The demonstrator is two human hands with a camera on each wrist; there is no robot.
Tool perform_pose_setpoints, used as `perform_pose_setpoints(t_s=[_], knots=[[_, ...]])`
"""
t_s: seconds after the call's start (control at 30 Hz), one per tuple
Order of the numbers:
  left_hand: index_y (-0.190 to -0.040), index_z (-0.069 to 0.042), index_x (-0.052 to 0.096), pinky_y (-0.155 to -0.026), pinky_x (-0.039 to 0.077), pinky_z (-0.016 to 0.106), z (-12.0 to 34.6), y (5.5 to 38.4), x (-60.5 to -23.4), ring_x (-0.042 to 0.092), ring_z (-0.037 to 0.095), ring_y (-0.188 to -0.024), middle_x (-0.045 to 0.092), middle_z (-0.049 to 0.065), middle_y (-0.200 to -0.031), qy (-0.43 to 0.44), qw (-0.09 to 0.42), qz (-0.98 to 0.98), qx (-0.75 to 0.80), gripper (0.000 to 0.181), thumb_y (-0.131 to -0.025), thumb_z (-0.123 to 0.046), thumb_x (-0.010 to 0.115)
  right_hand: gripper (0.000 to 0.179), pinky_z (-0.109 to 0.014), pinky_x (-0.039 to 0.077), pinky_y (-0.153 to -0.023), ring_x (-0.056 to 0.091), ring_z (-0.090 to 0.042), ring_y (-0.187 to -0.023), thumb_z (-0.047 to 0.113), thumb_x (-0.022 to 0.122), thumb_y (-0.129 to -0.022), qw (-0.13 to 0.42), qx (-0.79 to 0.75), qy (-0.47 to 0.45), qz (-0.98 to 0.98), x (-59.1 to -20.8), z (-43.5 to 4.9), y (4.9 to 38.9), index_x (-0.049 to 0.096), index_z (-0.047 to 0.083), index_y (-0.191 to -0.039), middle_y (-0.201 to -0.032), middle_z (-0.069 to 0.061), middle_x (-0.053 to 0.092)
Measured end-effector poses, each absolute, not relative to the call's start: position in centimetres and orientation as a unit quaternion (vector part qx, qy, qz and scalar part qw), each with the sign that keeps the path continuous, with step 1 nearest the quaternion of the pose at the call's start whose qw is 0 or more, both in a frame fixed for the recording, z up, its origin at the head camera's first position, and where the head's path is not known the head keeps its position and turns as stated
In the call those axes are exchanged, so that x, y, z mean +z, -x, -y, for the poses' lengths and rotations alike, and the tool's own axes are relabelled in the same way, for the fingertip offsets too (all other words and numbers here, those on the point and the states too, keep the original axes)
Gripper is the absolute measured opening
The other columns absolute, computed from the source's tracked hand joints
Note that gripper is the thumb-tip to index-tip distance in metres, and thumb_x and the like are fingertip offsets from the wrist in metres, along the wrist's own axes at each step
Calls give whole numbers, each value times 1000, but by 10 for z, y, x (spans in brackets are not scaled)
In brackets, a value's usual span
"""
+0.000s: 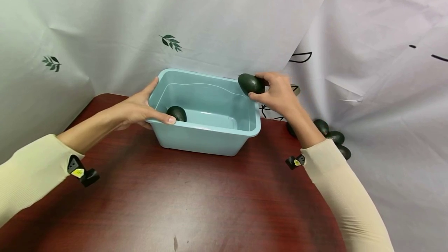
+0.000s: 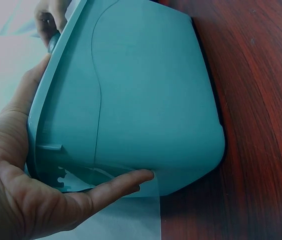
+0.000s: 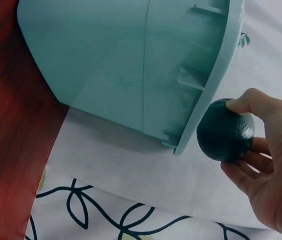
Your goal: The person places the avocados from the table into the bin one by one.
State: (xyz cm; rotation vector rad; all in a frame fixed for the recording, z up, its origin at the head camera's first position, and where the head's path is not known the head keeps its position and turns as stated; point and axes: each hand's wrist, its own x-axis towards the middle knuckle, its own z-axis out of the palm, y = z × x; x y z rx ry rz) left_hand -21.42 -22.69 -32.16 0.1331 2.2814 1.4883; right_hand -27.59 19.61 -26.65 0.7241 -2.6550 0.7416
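A light blue plastic tub (image 1: 199, 140) stands at the back of the table. My left hand (image 1: 134, 109) rests against its left end, thumb along the front rim and straight fingers spread along the end wall. Above the tub's right rim, my right hand (image 1: 277, 91) pinches a dark green avocado (image 1: 250, 83) between thumb and fingers. The right wrist view shows this avocado (image 3: 224, 131) beside the rim. Inside the tub, near its left end, lies another avocado (image 1: 177, 113), partly hidden by the front wall.
Several more avocados (image 1: 336, 138) lie at the table's right edge, partly behind my right forearm. White cloth (image 1: 217, 22) with leaf prints hangs close behind the tub. The dark red wooden table (image 1: 196, 197) extends towards me.
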Motion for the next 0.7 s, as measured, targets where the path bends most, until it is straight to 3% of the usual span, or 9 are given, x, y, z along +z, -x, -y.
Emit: perform_pose_setpoints(t_s=[0.7], knots=[[-173, -49, -30, -106, 63, 68, 226, 213, -321, 41, 47, -161, 14, 24, -185, -39, 205, -819, 534, 154, -89, -30, 98, 66, -54, 64, -107, 75, -44, -127, 22, 90, -91, 104, 247, -252, 930, -280, -179, 279, 71, -5, -147, -149, -25, 72]])
